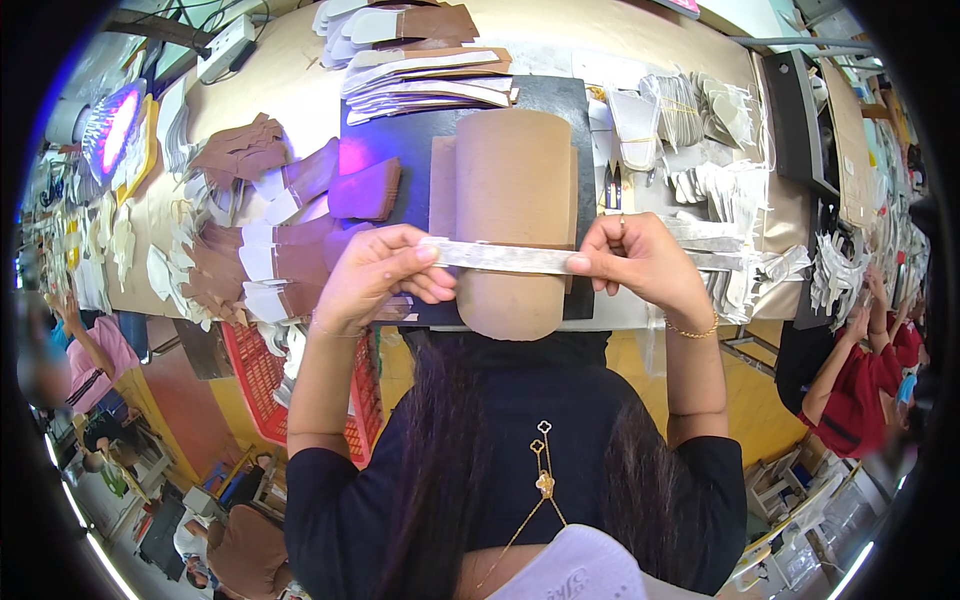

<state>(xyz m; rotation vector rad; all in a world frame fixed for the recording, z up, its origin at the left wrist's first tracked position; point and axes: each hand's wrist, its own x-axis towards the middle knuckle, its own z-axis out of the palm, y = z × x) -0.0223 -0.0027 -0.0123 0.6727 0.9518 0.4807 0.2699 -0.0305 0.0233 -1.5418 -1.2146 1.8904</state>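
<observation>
Across the workbench, brown pieces are lying untouched left of the block, while left hand and right hand are pinching a white strip straight over it, seemingly not yet fixed.

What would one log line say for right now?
strip: white, held across tan form, contact unclear | left hand: pinching strip's left end | right hand: pinching strip's right end

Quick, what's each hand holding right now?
Left hand: closed, pinching the left end of a long, narrow, mostly white flat strip.
Right hand: closed, pinching the strip's right end.
</observation>
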